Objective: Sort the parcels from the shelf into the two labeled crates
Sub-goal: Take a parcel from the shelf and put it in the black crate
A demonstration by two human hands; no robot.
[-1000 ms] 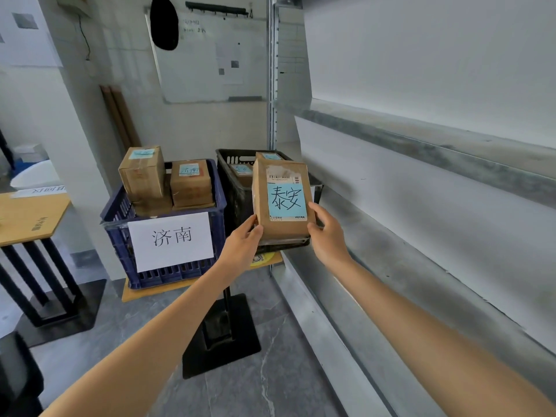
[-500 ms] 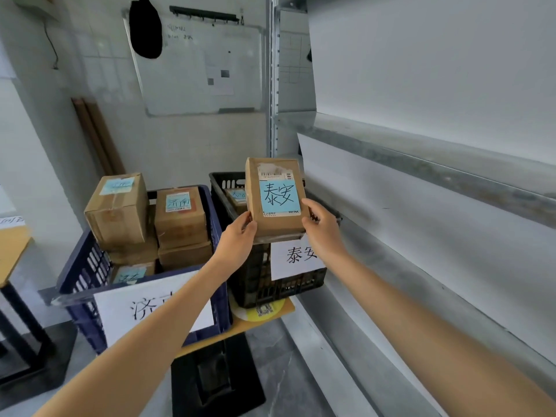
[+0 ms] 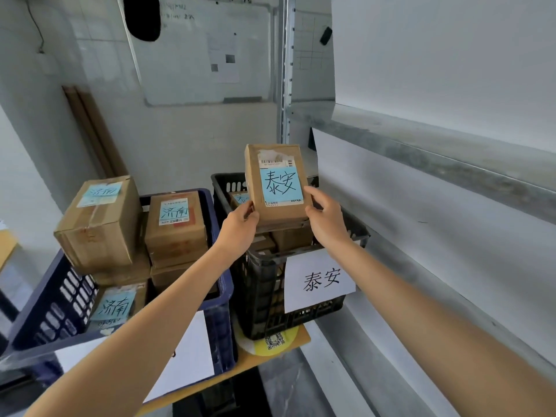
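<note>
Fingers (image 3: 313, 195) on flat cardboard parcel (image 3: 278, 188) above perforated black crate (image 3: 259, 296)

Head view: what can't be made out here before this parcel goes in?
- Blue crate front label: covered by the left forearm, unreadable.
- Black crate interior: mostly hidden behind the held parcel, left hand and right hand.
- Parcel's barcode print: too small.
- Whiteboard writing: too small, blurred.

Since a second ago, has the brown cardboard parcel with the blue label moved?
Yes. Against the black plastic crate, the brown cardboard parcel went from covering its white paper sign to above its rim.
</note>
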